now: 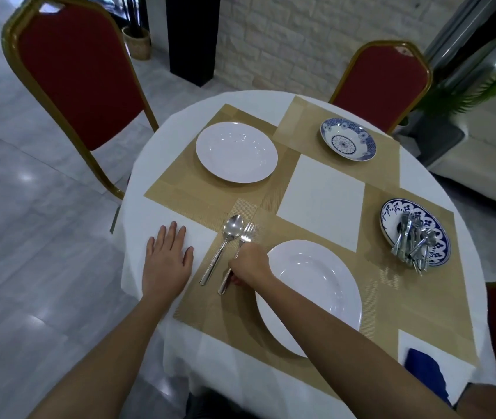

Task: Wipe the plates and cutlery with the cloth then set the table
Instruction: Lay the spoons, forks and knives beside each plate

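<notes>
Single wide-angle head view, close above round table (pixel 321 193), tilted forward-down; near edge at bottom.

Left grip (pixel 166 261) flat, palm down, fingers spread, right grip (pixel 248 263) curled around fork (pixel 246 235) handle, both forearms extended forward

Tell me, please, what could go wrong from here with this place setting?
1. The right hand grips the fork close beside the spoon; a nudge could skew it.
2. The cutlery pile overhangs the blue-patterned plate at its rim, so pieces might slide off.
3. The blue cloth lies at the table edge and could drop.
</notes>
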### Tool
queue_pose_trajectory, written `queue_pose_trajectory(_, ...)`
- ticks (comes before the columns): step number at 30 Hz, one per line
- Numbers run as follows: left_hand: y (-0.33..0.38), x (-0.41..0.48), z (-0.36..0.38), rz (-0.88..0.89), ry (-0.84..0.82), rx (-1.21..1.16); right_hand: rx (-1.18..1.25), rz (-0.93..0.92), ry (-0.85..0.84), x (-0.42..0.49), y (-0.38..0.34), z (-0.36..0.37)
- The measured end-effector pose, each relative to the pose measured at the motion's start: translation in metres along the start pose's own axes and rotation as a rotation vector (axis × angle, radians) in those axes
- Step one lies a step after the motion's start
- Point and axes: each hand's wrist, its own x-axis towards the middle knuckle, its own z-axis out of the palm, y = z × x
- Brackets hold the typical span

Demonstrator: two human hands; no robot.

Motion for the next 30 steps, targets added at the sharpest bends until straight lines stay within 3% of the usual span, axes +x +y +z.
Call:
queue_pose_trajectory(3,0.0,0.0,-0.002,0.001,0.018,0.002,0.09,-0.027,-0.006,-0.004,-0.002,-0.018)
queue_pose_trajectory(6,0.016,0.006,-0.01,-0.048,0.061,0.001,0.255,-0.02,0.091,-0.01,0.006,-0.049)
queue_pose_trajectory(8,0.037,0.014,-0.016,-0.048,0.075,-0.041,0.199,-0.077,0.201,-0.015,0.022,-0.071)
queue_pose_trajectory(11,0.073,0.029,-0.021,0.055,0.072,-0.161,-0.071,-0.153,0.328,-0.016,0.054,-0.094)
queue_pose_trajectory(16,0.174,0.049,-0.023,0.338,-0.001,-0.196,-0.198,-0.058,0.437,-0.015,0.126,-0.14)
queue_pose_trajectory(21,0.261,0.054,-0.009,0.611,-0.153,-0.019,-0.161,0.1,0.543,-0.017,0.191,-0.179)
queue_pose_trajectory(30,0.376,0.049,0.044,0.74,-0.326,0.224,-0.119,0.207,0.599,-0.006,0.295,-0.226)
